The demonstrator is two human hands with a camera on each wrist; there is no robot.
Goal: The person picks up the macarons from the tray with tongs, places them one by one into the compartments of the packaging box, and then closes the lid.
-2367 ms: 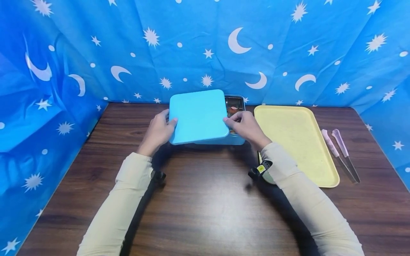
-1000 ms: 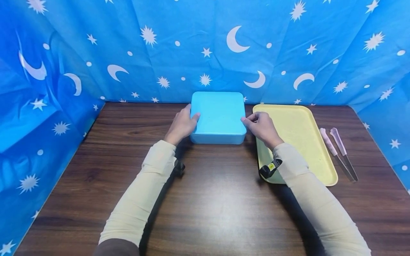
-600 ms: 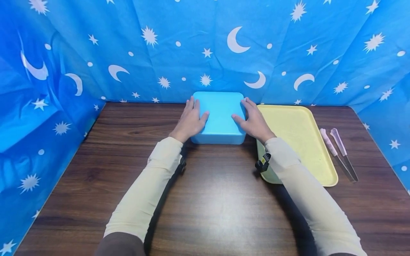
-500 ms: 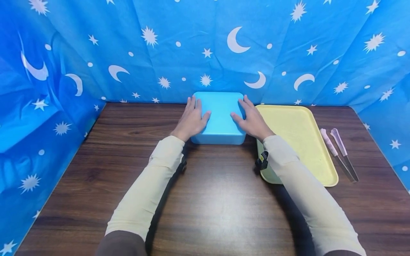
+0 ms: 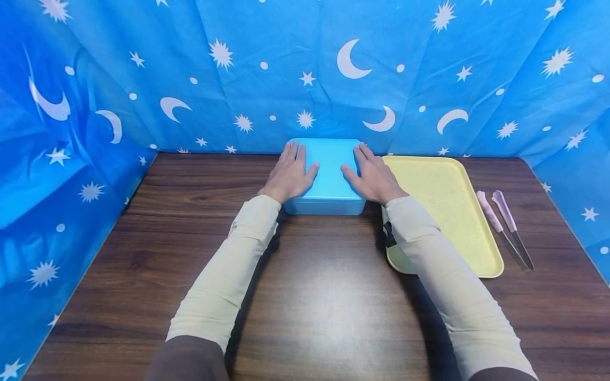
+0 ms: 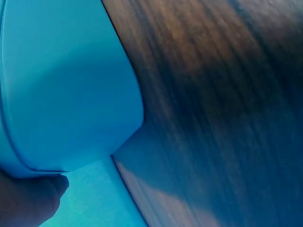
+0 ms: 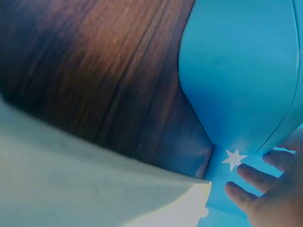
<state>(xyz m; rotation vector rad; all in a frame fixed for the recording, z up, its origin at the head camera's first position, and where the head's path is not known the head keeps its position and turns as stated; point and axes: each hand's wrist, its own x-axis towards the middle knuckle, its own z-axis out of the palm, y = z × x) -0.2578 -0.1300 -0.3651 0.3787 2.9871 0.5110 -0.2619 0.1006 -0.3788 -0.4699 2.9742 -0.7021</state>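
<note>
A light-blue lunch box (image 5: 329,206) stands at the back of the table with its lid (image 5: 330,168) on top. My left hand (image 5: 289,174) lies on the left side of the lid, its fingers extended and the thumb pointing inward. On the opposite side, my right hand (image 5: 374,175) presses the lid in much the same way. From the left wrist, a seam runs along the box wall (image 6: 71,85), with a fingertip (image 6: 59,187) at the lid edge. The right wrist view has spread fingers (image 7: 258,179) beyond the box corner (image 7: 236,94). Its contents are hidden.
A yellow tray (image 5: 443,211) lies right of the box, its left edge under my right forearm. Two utensils with pinkish handles and metal blades (image 5: 517,248) lie beyond it. A blue star-and-moon cloth (image 5: 305,63) hangs behind the dark wooden table (image 5: 310,296).
The lid, earlier held tilted and shifted left above the open box, now covers it. Both hands have moved from its edges onto its top and slightly inward; the lid sits a little lower.
</note>
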